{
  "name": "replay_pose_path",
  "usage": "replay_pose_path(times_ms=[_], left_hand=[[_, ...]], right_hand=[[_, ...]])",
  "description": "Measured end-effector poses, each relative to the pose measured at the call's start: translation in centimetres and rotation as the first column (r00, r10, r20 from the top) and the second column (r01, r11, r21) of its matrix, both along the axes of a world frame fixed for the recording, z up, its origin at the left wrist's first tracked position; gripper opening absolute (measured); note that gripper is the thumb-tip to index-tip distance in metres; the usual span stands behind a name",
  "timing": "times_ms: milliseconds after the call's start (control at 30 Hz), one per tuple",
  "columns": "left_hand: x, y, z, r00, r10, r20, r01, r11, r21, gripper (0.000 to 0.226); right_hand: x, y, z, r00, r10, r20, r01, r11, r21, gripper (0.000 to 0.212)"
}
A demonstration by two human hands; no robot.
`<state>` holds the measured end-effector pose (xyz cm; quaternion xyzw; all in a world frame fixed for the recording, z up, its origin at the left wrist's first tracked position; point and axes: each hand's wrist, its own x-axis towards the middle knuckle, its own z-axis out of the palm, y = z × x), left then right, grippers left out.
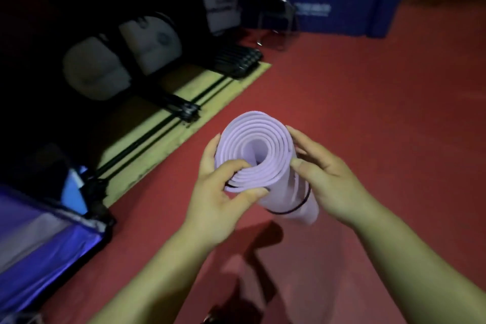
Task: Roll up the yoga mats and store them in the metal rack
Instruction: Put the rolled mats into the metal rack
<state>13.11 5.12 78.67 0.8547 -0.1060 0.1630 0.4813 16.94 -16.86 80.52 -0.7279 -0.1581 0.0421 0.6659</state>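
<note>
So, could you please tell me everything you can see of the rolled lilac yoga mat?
The rolled lilac foam yoga mat is wound in a tight spiral, its open end facing the camera, its length pointing down toward the red floor. A thin black band loops round it below that end. The left hand grips the end's near edge; the right hand holds its right side.

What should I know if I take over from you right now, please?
Left hand grips the mat at its top end, thumb on the spiral. Right hand holds its side.
The mat is rolled, held end-up over the floor, a black band looped round it.
Done: this mat rolled.
Left: store it in what seems the rack, dim at upper left.
</note>
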Motion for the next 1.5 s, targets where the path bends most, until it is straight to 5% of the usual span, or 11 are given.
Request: replay_pose_path(times_ms=[300, 433, 600, 1133, 1333, 1500], left_hand=[[-16.3, 32.9, 2.1, 0.973, 0.231, 0.016, -0.231, 0.964, 0.134, 0.043], [-26.2, 46.4, 2.4, 0.895, 0.444, -0.053, -0.431, 0.888, 0.158, 0.034], [-34.6, 59.6, 4.6, 0.804, 0.592, -0.057, -0.569, 0.793, 0.219, 0.034], [-45.3, 94.8, 6.6, 0.555, 0.828, -0.079, -0.803, 0.558, 0.211, 0.034], [-46.2, 104.0, 7.5, 0.598, 0.801, -0.036, -0.788, 0.596, 0.155, 0.032], [-46.2, 110.3, 7.5, 0.740, 0.673, -0.016, -0.664, 0.733, 0.146, 0.034]], right_hand=[[-10.3, 32.8, -0.4, 0.936, 0.350, 0.018, -0.350, 0.929, 0.123, 0.059], [-16.4, 49.3, -1.4, 0.824, 0.566, 0.009, -0.563, 0.818, 0.121, 0.075], [-21.5, 65.4, -0.9, 0.756, 0.653, -0.037, -0.643, 0.753, 0.142, 0.086], [-28.2, 107.2, 0.4, 0.606, 0.790, 0.090, -0.795, 0.601, 0.078, 0.073], [-29.7, 115.2, 2.7, 0.639, 0.761, 0.113, -0.769, 0.637, 0.051, 0.072], [-31.8, 118.0, 3.0, 0.753, 0.644, 0.136, -0.654, 0.755, 0.051, 0.071]])
